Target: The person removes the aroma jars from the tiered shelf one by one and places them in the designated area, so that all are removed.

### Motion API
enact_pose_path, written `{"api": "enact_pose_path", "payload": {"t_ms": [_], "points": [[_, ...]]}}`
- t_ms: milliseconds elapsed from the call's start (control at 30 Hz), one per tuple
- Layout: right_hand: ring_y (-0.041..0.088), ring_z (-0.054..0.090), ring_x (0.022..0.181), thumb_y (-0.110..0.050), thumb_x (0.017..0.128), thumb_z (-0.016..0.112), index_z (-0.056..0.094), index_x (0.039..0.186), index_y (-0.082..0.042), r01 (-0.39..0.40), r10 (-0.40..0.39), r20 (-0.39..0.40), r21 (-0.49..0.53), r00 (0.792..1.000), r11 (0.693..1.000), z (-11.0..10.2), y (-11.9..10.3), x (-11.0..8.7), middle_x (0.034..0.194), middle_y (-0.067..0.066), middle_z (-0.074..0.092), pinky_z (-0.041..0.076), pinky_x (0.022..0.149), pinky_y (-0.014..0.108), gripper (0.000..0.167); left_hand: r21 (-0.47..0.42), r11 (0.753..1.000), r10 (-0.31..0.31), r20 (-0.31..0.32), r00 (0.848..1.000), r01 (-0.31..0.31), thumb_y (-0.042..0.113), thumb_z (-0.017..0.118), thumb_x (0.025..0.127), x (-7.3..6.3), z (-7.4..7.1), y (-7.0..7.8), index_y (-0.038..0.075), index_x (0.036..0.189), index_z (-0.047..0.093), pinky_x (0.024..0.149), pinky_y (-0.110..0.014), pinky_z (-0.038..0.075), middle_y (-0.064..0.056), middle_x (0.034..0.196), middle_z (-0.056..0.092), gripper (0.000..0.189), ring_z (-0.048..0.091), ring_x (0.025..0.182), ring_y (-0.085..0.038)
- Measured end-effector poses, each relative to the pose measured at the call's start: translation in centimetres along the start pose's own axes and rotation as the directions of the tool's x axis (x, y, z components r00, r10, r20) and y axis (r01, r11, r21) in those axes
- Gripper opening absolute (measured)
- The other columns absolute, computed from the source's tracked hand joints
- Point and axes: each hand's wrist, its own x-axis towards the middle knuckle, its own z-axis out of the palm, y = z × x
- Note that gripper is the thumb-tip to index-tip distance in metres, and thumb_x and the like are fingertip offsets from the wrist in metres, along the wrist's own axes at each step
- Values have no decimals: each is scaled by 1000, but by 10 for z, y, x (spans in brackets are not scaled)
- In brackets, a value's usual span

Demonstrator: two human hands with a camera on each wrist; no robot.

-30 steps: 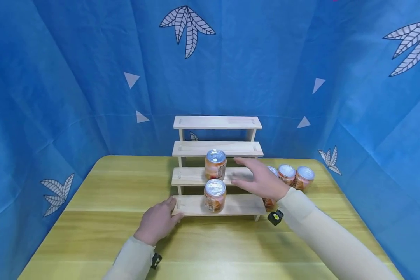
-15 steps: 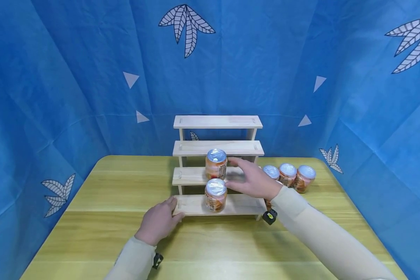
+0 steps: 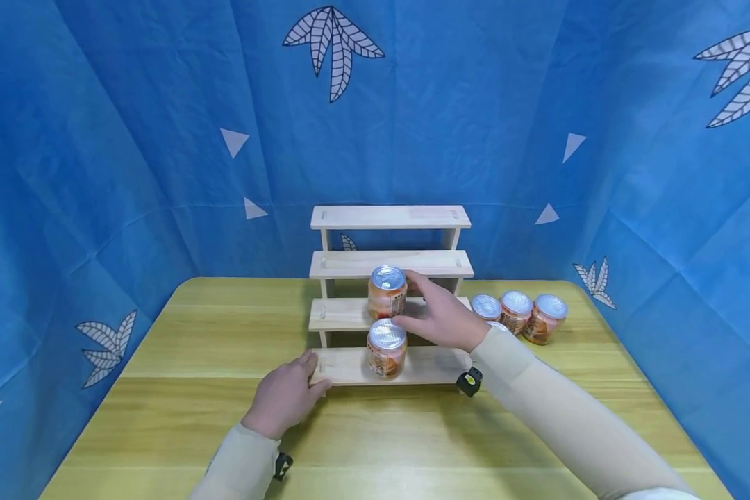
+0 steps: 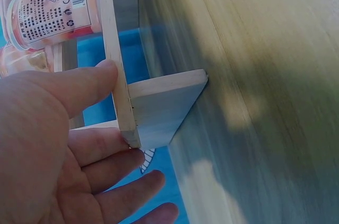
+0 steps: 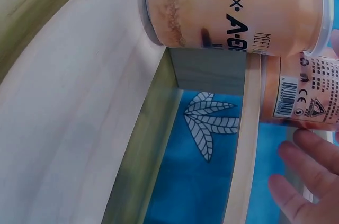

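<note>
A pale wooden stepped rack (image 3: 434,363) stands mid-table, with one end of its lowest board pinched by my left hand (image 3: 281,396). In the left wrist view, the thumb lies on one face of that board (image 4: 117,60) and the index finger against the other. One orange-pink can with a silver lid (image 3: 386,357) stands upright on the lowest step. A matching can (image 3: 385,302) stands on the step above. My right hand (image 3: 446,316) reaches around this upper can, thumb in front and index finger behind. The right wrist view shows its spread fingers (image 5: 296,168) right beside that can's side.
Several more cans (image 3: 544,321) stand grouped on the table to the right of the rack, one partly hidden by my right forearm. The two upper steps (image 3: 390,217) rise behind. A blue patterned curtain (image 3: 475,104) encloses the back and sides.
My right hand has moved left, from beside the upper can to around its right side. The left hand stays on the rack, and both cans stand where they were.
</note>
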Motion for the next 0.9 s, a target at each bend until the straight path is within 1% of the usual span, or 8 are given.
{"api": "enact_pose_path", "payload": {"t_ms": [100,333,467,567,733,900], "points": [[19,54,130,-43,91,75,30,156,-22,4,-4,-7,4,1000,1000,1,-3,4,142,-5,54,46,109,44,82,1,1000,5,-2,1000,-5,38,69,96,0,0,0,-7,136,58,95,-53,54,-25,143,53,62,61,119,-43],[19,58,122,-43,88,77,34,153,-15,19,-20,-58,-11,998,1000,5,-7,14,133,-1,59,48,106,49,83,3,1000,25,-17,1000,-25,38,70,95,1,0,-1,-6,135,59,90,-52,56,-25,142,55,61,64,114,-42],[20,60,120,-47,85,79,37,150,-14,-24,23,-88,-18,996,1000,8,-10,16,130,0,61,50,102,48,85,2,999,34,-25,999,-34,37,71,94,2,0,-2,-7,134,60,88,-52,57,-25,141,56,60,65,113,-42],[21,60,119,-50,82,81,38,149,-12,-63,60,-109,-25,992,998,10,-12,17,128,1,62,52,99,47,87,3,1000,30,-27,999,-30,37,71,94,1,-1,-2,-7,134,61,89,-52,57,-25,141,56,60,65,113,-42],[22,62,113,-45,80,85,41,144,-10,-111,110,-138,4,984,994,13,-12,19,125,3,64,54,94,45,85,-4,1000,18,-15,1000,-18,37,71,95,1,-1,-1,-7,135,59,93,-53,55,-26,142,54,60,63,116,-42],[22,63,111,-43,79,87,42,142,-9,-130,133,-148,31,980,991,13,-9,17,124,5,64,55,93,42,84,-7,1000,9,-4,1000,-9,37,71,94,0,-2,0,-6,135,59,92,-52,55,-26,142,54,60,64,115,-42]]}}
